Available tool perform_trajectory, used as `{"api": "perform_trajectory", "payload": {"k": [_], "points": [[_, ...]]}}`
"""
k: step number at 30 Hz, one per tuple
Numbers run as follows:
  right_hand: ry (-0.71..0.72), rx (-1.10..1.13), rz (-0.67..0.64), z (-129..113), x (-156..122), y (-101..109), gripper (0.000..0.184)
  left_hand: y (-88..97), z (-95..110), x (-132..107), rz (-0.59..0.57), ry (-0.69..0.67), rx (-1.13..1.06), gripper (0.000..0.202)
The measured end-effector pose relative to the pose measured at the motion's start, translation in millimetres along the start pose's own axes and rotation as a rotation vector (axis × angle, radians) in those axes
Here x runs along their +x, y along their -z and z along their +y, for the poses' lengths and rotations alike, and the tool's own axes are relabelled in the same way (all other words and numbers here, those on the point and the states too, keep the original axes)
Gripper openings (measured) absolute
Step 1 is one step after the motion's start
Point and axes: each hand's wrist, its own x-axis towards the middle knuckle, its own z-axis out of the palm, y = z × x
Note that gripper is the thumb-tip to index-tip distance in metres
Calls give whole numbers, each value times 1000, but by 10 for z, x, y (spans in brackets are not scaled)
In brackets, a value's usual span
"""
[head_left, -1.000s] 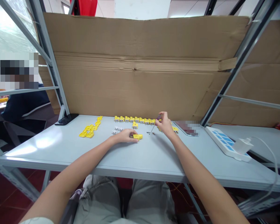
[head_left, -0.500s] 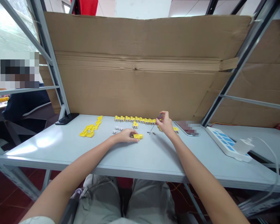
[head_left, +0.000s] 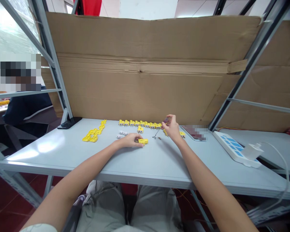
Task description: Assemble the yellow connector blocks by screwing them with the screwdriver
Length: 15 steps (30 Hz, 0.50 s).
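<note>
My left hand point(head_left: 130, 140) rests low over the table, its fingers closed round a small yellow plastic part point(head_left: 143, 141) that sticks out to the right. My right hand point(head_left: 171, 128) pinches the dark purplish handle of a thin screwdriver point(head_left: 165, 120). The shaft slants down and left, its tip among several tiny screws point(head_left: 157, 138) on the tabletop; whether it touches one is too small to tell. Behind them, yellow-and-white blocks point(head_left: 137, 123) form a row, and a single similar block point(head_left: 140, 129) sits in front. White pieces point(head_left: 122, 133) lie just beyond my left hand.
Loose yellow parts point(head_left: 93, 134) lie at the left of the table point(head_left: 87, 158). A phone or tablet point(head_left: 192, 132) and a power strip point(head_left: 234, 149) with a plugged-in charger are on the right. Cardboard point(head_left: 145, 90) walls the back; metal posts flank it. Another person point(head_left: 29, 104) sits far left.
</note>
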Motion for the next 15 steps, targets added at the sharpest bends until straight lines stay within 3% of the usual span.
{"api": "perform_trajectory", "payload": {"k": [8, 15], "points": [[-114, 102, 23, -178, -50, 46, 47, -5, -22, 5, -1, -13, -3, 46], [-32, 342, -50, -299, -134, -71, 48, -20, -31, 9, 15, 1, -3, 45]]}}
